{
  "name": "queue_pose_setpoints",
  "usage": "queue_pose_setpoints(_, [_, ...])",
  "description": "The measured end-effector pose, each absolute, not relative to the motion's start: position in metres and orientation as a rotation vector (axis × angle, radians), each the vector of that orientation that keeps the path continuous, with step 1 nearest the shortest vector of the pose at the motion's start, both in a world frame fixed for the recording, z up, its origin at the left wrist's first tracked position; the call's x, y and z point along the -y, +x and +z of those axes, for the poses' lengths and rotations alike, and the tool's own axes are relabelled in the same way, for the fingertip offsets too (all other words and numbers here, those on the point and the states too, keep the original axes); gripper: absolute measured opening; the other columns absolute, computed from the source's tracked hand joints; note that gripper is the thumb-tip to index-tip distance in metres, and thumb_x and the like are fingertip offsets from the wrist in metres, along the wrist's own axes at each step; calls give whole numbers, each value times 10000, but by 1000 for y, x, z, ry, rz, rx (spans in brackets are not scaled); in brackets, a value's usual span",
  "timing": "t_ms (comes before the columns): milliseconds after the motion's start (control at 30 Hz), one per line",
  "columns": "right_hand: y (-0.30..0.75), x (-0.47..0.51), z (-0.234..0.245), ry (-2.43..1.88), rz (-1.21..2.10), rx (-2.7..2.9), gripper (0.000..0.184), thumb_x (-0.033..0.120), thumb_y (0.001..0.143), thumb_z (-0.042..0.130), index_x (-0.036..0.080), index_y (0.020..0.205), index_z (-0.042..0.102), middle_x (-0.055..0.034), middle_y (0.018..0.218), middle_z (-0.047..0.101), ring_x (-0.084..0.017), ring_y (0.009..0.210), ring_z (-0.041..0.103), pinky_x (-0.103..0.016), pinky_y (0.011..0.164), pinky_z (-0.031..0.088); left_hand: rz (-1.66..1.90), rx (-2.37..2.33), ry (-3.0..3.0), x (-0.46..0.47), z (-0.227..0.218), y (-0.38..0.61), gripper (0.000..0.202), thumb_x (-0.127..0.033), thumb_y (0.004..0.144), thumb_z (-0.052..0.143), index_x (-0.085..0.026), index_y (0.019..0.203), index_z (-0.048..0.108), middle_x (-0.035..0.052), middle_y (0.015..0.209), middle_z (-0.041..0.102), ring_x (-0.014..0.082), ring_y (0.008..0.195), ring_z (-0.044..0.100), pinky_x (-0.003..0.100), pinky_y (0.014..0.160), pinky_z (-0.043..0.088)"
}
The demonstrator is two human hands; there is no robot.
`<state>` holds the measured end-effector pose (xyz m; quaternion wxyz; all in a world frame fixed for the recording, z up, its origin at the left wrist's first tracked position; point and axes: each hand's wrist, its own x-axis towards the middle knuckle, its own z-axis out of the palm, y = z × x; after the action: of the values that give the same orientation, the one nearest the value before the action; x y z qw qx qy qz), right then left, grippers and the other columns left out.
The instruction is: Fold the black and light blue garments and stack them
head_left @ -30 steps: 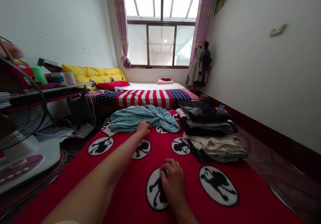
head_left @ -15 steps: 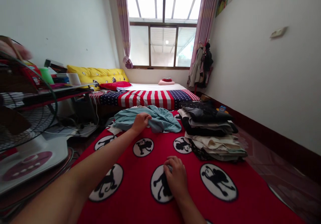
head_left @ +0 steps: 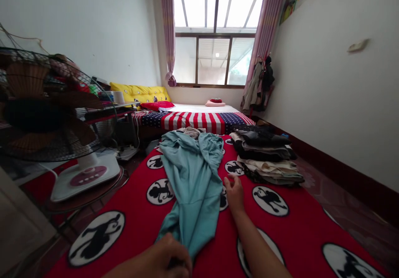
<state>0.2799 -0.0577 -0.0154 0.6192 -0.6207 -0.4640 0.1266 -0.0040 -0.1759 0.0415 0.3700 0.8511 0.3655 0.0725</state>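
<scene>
A teal garment (head_left: 195,178) stretches lengthwise over the red blanket (head_left: 131,232), loosely creased, its near end narrowed toward me. My left hand (head_left: 170,255) is closed on that near end, low in the view; part of its grip is hidden by the back of the hand. Just right of the garment, my right hand (head_left: 234,191) hovers or rests over the blanket with fingers apart and nothing in them. Beyond the teal cloth's far end lies a light, crumpled piece of clothing (head_left: 193,132).
A stack of folded clothes (head_left: 268,155) stands at the right of the blanket. To the left is a fan (head_left: 46,111) on a round stand. Farther back are a bed with a striped, starred cover (head_left: 193,121), a cluttered desk (head_left: 121,108) and hanging clothes (head_left: 258,82).
My left hand has drawn the teal garment toward me, and the bunched cloth is now stretched out. My right hand has moved forward and right. The view has turned slightly left.
</scene>
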Motion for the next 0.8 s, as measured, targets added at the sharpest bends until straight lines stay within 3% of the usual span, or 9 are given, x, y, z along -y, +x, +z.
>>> queue_pose_setpoints(133, [268, 60, -11, -1497, 219, 1292, 531, 489, 800, 545, 158, 1214, 523, -156, 1201, 577, -230, 818, 640, -373, 759, 504, 113, -907, 2231, 163, 75, -26, 136, -335, 763, 666, -286, 856, 753, -19, 729, 646, 134, 656, 553, 219, 590, 397])
queue_pose_setpoints(233, [258, 59, -10, -1634, 43, 1602, 638, 402, 798, 593, 213, 1381, 413, -118, 1247, 558, -261, 1021, 580, -370, 843, 466, 479, -1328, 2346, 115, 98, -27, 198, -372, 814, 598, -232, 843, 734, 5, 696, 653, 156, 664, 572, 250, 649, 412])
queue_pose_setpoints(300, [253, 57, -9, -1705, -29, 1676, 553, 328, 795, 596, 216, 1326, 492, -107, 1162, 592, -269, 1058, 541, -354, 860, 438, 759, -1630, 2383, 81, 99, -17, 224, -354, 849, 554, -224, 936, 714, 33, 810, 677, 190, 777, 607, 283, 733, 427])
queue_pose_setpoints(367, [251, 54, -9, -1702, 24, 1586, 330, 287, 793, 568, 204, 1106, 633, -102, 1055, 616, -252, 985, 550, -328, 823, 424, 813, -1690, 2436, 54, 85, 0, 217, -295, 838, 568, -219, 990, 703, 59, 963, 672, 215, 922, 608, 302, 822, 434])
queue_pose_setpoints(433, [253, 51, -10, -1636, 127, 1448, 161, 301, 790, 539, 200, 837, 655, -85, 924, 631, -224, 873, 565, -305, 771, 419, 699, -1630, 2465, 38, 60, 19, 278, -275, 803, 614, -219, 1064, 695, 82, 1105, 641, 235, 1045, 582, 322, 910, 424])
queue_pose_setpoints(500, [260, 49, -10, -1582, 193, 1346, 202, 360, 792, 507, 207, 705, 608, -59, 794, 629, -203, 766, 567, -293, 723, 423, 629, -1599, 2447, 30, 33, 36, 390, -329, 791, 636, -226, 1166, 663, 103, 1233, 589, 266, 1153, 535, 364, 987, 392])
queue_pose_setpoints(567, [269, 48, -9, -1565, 205, 1276, 279, 424, 803, 453, 204, 719, 603, -54, 759, 644, -202, 734, 578, -297, 709, 439, 652, -1595, 2420, 27, 13, 44, 450, -378, 796, 627, -231, 1221, 637, 110, 1313, 540, 281, 1222, 488, 393, 1045, 345])
queue_pose_setpoints(700, [284, 56, -3, -1512, 214, 1093, 372, 446, 806, 390, 170, 854, 634, -94, 905, 691, -225, 852, 617, -320, 768, 469, 744, -1555, 2400, 28, 7, 41, 363, -367, 778, 638, -246, 1117, 685, 75, 1230, 593, 253, 1163, 526, 357, 1005, 369])
queue_pose_setpoints(800, [283, 81, 0, -1313, 280, 1135, 285, 434, 761, 515, 181, 803, 639, -75, 912, 688, -226, 872, 619, -322, 788, 476, 754, -1593, 2410, 32, 15, 37, 216, -377, 817, 592, -228, 898, 725, 56, 999, 680, 230, 971, 612, 332, 858, 423])
